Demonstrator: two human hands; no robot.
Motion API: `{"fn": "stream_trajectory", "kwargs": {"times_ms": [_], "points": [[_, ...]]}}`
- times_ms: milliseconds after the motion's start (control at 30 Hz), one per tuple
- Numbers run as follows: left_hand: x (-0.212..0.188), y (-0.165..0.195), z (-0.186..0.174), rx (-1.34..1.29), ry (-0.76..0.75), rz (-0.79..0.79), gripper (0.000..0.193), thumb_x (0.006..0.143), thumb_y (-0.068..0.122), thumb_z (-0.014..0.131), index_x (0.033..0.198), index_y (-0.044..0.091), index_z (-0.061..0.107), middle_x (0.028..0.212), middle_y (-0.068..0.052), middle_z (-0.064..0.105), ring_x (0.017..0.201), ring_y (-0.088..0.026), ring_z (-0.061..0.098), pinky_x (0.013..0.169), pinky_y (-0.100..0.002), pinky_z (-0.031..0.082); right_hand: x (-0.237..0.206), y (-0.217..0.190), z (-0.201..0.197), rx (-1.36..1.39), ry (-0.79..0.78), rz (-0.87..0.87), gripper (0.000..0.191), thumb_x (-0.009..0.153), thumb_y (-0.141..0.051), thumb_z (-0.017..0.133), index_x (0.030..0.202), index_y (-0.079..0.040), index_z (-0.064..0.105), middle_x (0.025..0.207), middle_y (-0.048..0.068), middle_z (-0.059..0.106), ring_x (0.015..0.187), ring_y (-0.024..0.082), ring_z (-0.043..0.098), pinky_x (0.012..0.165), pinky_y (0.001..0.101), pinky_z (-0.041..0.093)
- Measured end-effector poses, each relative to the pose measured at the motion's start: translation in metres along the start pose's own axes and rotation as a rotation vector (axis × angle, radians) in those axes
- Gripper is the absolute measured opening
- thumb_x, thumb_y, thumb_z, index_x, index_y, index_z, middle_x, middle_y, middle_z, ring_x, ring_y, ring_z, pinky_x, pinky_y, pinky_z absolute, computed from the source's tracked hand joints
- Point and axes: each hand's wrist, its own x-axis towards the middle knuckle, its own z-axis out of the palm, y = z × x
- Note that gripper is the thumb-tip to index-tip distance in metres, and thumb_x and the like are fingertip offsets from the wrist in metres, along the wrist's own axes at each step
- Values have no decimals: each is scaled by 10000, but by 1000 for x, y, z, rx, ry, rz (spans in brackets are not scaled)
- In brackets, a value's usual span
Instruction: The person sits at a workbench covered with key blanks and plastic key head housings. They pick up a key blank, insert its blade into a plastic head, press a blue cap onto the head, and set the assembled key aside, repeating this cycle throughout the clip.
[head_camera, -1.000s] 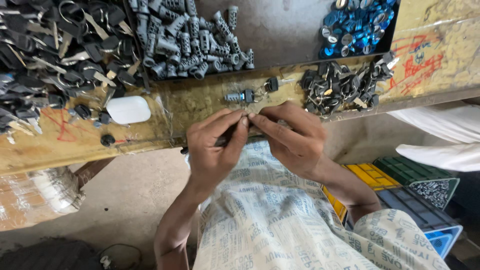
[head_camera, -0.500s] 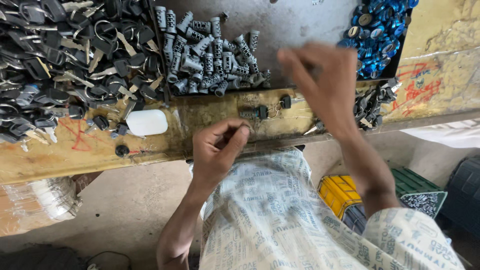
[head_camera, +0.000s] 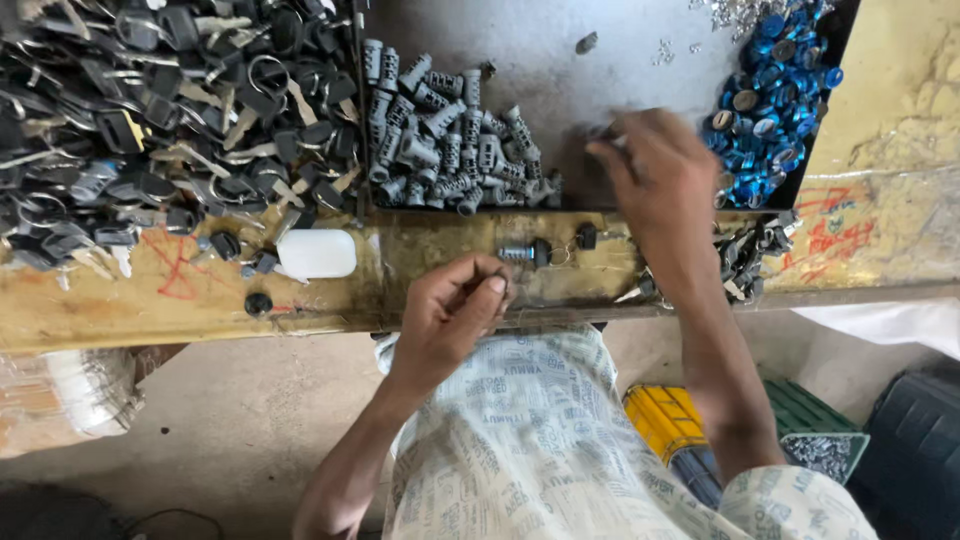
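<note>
My left hand is curled at the near edge of the yellow workbench, fingers pinched on a small metal part that I can barely see. My right hand reaches forward over the grey tray, fingers down beside the heap of grey lock cylinders; what it holds is hidden. A single lock cylinder with a black cap lies on the bench between my hands, with a small black piece next to it.
A big pile of black-headed keys fills the left. Blue round caps sit at the tray's right end. A white plastic piece and dark parts lie on the bench. Coloured crates stand on the floor.
My right hand left the left hand at the bench edge and reached up and forward into the grey tray. The left hand stayed near the edge, fingers curled.
</note>
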Motion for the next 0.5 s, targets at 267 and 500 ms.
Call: {"fn": "stream_trajectory", "kwargs": {"times_ms": [267,500], "points": [[5,22,7,-232,-143,-53,153,1081,99,592,1017,-13,674,795,-33,622,614,-53,492,528,-225,393,-62,-55,-30,298,-89,14,284,942,120,714,1191,-18,704,1073,115,766,890,184,761,754,275,599],[9,34,11,-300,-211,-119,180,1022,120,682,935,-37,695,698,-26,603,534,-51,472,477,-235,376,-78,-75,-35,533,-95,54,332,815,67,828,1120,-5,719,1101,140,752,980,209,763,810,274,611]]}}
